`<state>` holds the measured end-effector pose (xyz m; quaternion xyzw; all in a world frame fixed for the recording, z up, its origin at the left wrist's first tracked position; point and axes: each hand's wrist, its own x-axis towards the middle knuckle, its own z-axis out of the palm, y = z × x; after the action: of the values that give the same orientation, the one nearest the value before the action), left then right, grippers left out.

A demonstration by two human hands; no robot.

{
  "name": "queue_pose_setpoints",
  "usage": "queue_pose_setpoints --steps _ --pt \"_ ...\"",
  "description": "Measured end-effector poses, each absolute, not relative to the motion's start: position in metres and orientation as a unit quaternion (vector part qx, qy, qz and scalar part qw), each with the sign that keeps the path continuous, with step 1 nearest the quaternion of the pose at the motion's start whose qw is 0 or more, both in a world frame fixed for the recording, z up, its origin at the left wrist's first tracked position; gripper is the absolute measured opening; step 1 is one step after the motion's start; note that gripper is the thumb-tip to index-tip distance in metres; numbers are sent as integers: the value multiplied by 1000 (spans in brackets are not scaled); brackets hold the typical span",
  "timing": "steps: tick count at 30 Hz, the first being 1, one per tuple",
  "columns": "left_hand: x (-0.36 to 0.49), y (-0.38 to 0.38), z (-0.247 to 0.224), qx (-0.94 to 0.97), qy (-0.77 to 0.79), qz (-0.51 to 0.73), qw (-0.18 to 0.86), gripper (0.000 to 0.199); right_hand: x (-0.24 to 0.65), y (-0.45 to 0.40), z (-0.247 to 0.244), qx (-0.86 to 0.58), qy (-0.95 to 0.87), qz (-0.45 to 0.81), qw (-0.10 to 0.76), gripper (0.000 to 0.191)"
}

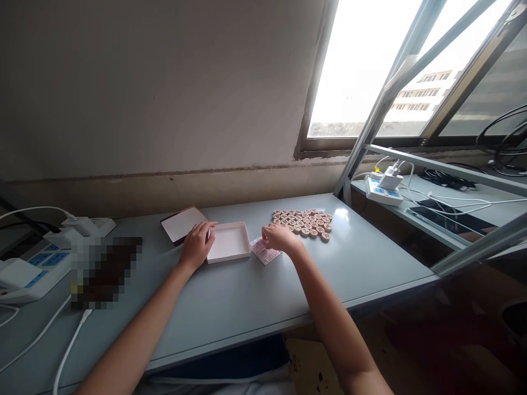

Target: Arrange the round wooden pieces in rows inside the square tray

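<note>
A shallow white open box (229, 257) sits on the desk. My left hand (196, 244) is at its left side, with thumb and fingers closed on the wall. To the right of the box lies a folded paper sheet (265, 255) printed with red lines. My right hand (280, 237) is over that sheet, its fingers curled down onto the upper part; the fingertips are partly hidden. Beyond the right hand, several round wooden xiangqi pieces (313, 222) lie flat in a close group. The dark-edged box lid (177, 224), pale inside up, rests behind my left hand.
The grey-blue desk (230, 307) meets a wall at the back. On the left are a white power strip (45, 263) with plugs, cables and a pixelated dark object (109, 271). A metal frame bar (382, 99) rises at the right, with another power strip (383, 189) beyond.
</note>
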<state>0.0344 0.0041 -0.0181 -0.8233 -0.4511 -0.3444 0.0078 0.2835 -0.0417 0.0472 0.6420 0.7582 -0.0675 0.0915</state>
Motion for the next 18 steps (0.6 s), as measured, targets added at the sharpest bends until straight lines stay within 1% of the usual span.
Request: queue_pose_setpoints --steps 4,7,13,18 --pt "35 4 -18 -823 -452 -343 7 27 284 -41 45 632 767 -69 83 27" --pt "35 3 -17 -822 -454 -344 6 27 287 -41 45 652 752 -56 75 30" --pt "34 5 -18 -823 -455 -341 5 28 290 -39 44 654 751 -52 68 22" --pt "33 9 -25 -817 -468 -337 -21 31 289 -35 38 625 777 -62 51 25"
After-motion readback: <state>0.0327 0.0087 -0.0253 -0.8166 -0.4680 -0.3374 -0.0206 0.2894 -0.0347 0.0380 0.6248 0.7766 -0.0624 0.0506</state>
